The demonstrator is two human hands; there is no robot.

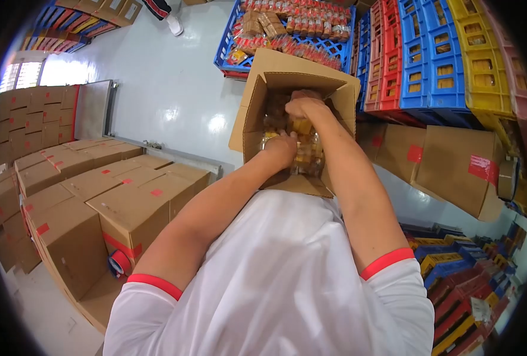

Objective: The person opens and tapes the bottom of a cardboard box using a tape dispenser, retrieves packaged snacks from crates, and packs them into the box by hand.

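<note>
An open cardboard box [253, 115] stands right in front of me, its flaps folded outward. Inside lie several clear-wrapped packs [306, 155] with yellowish-brown contents. My left hand [281, 148] is down in the box on the near left, fingers curled against the packs. Farther in, my right hand [305, 107] is closed near the far wall; whatever its fingers hold is hidden. Beyond the box, a blue crate [220, 54] carries rows of packs with red-and-clear wrapping.
Taped cartons [133, 199] are stacked on my left, with a tape roll [119, 263] beside them. Tall stacks of colored crates [447, 77] rise at the right, above more cartons [453, 163]. Another person's foot [175, 25] shows at the top.
</note>
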